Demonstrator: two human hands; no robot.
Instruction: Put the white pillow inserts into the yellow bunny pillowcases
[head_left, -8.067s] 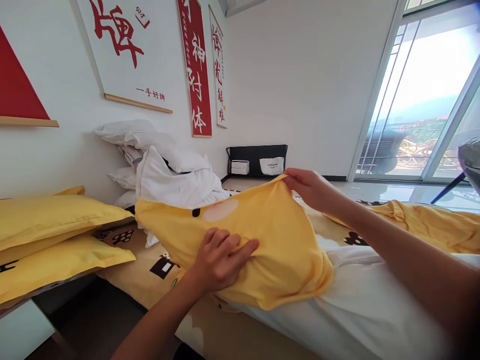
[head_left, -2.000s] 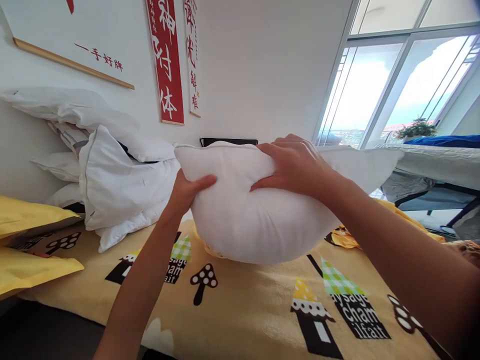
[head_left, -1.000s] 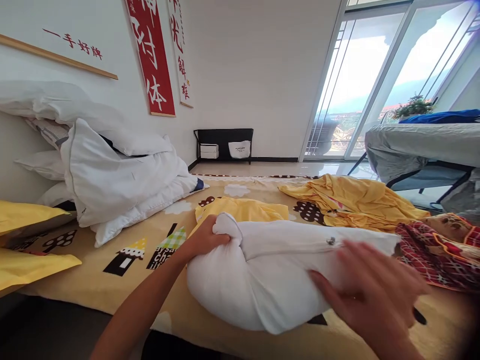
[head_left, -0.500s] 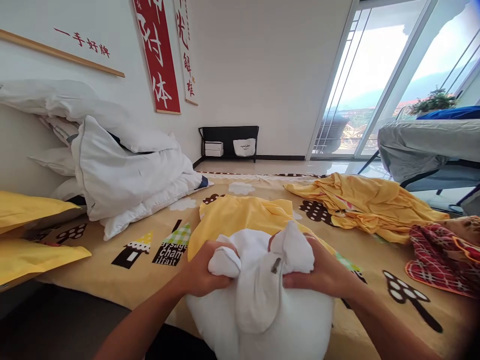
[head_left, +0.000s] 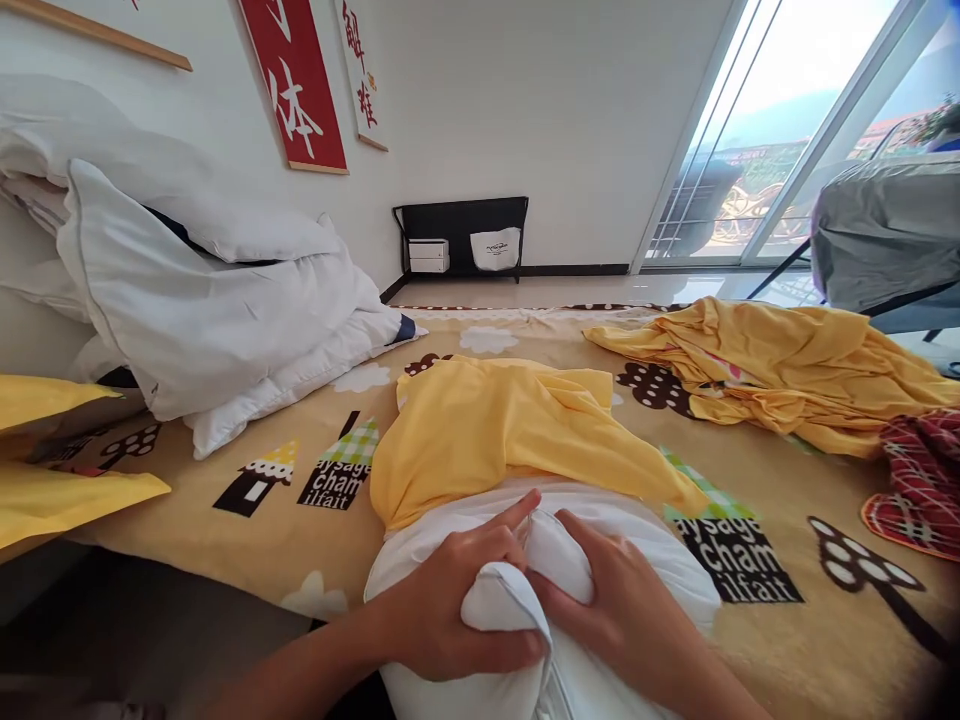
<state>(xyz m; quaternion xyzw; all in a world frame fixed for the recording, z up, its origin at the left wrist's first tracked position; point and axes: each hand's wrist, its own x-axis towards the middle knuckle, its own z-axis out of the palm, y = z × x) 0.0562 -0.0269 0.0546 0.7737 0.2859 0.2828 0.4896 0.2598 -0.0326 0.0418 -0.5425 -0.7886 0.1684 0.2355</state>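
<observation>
A white pillow lies in front of me, its far part covered by a yellow pillowcase. My left hand is closed around one bunched corner of the pillow, with the index finger stretched forward. Close beside it, my right hand grips another bunched corner between thumb and fingers. The two corners are almost touching. A seam runs down the pillow below my hands. The pillowcase lies loose and flat at its far end, and how far the pillow reaches inside it is hidden.
White pillows are piled at the left against the wall. Yellow pillows sit at the left edge. Crumpled yellow cloth and a red checked cloth lie at right on the patterned bedspread. Beyond stands a black rack.
My hands have come closer together and lower, drawing the two pillow corners together. More of the yellow pillowcase shows. The view has tilted down.
</observation>
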